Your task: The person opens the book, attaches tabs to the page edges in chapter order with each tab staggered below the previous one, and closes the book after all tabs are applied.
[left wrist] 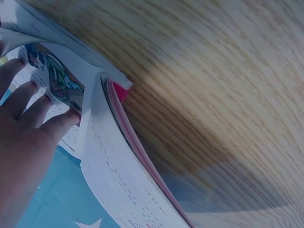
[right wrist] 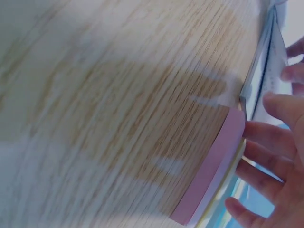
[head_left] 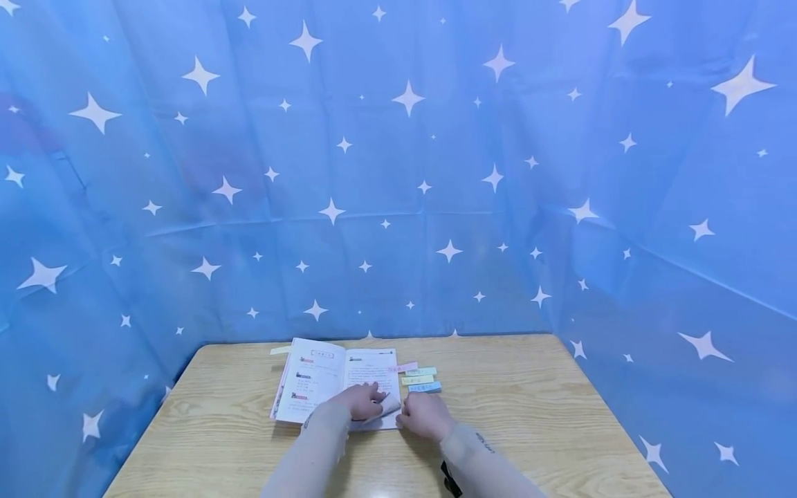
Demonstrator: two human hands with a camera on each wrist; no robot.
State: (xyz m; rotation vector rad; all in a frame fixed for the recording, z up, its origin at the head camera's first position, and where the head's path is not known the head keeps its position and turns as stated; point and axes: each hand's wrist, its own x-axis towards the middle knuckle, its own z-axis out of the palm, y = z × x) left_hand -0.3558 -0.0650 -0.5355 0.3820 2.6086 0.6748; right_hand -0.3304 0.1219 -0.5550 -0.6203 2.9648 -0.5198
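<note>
Forearms (head_left: 311,449) extend forward, left hand (head_left: 358,401) touching the open book (head_left: 320,380).

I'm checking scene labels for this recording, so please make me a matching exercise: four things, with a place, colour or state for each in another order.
Column one:
1. Curtain
2. Table
3. Book
4. Left hand

Column two:
A. wood-grained, light brown
B. fingers on printed pages
C. lying open, text on facing pages
D. blue with white stars

Right pairs: 1-D, 2-A, 3-C, 4-B.
</note>
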